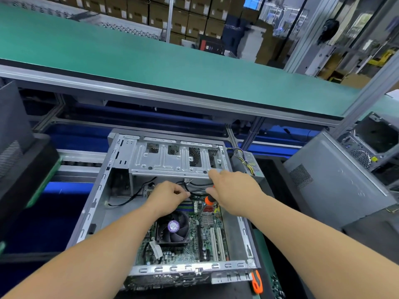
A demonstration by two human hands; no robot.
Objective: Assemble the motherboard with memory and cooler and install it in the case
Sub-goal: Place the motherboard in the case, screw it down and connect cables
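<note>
Our right hand holds an orange screwdriver in a tight grip over the board; our left hand pinches a black cable. The board, with its cooler, lies inside the open case. A drive cage overhangs the hands. Another case stands to the right, near a green conveyor, with stacked boxes beyond.

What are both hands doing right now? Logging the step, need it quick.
Left hand: pinches a black cable.
Right hand: grips an orange-handled screwdriver.
</note>
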